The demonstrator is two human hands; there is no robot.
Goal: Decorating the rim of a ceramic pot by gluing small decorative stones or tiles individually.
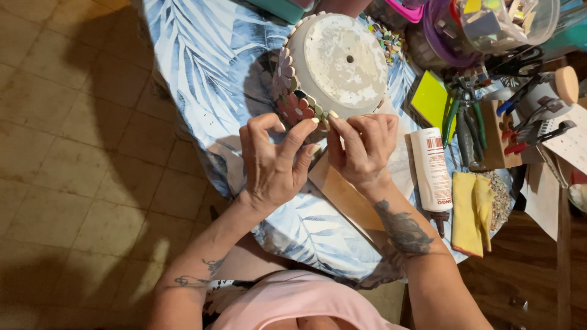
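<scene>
A round whitish pot (342,61) lies upside down on the table, its side wall covered with small mosaic tiles (292,105) in pink, green and cream. My left hand (275,162) and my right hand (362,146) meet at the pot's near edge. The fingertips of both hands press together on a small tile piece (322,122) against the pot's rim. The piece itself is mostly hidden by my fingers.
A blue leaf-patterned cloth (208,55) covers the table. A white glue tube (431,168), yellow cloth (471,211), green-handled pliers (468,119), a yellow-green tile (428,98) and plastic containers of tile bits (489,24) lie to the right. Brown paper (345,195) sits under my right wrist. Tiled floor (67,153) is at left.
</scene>
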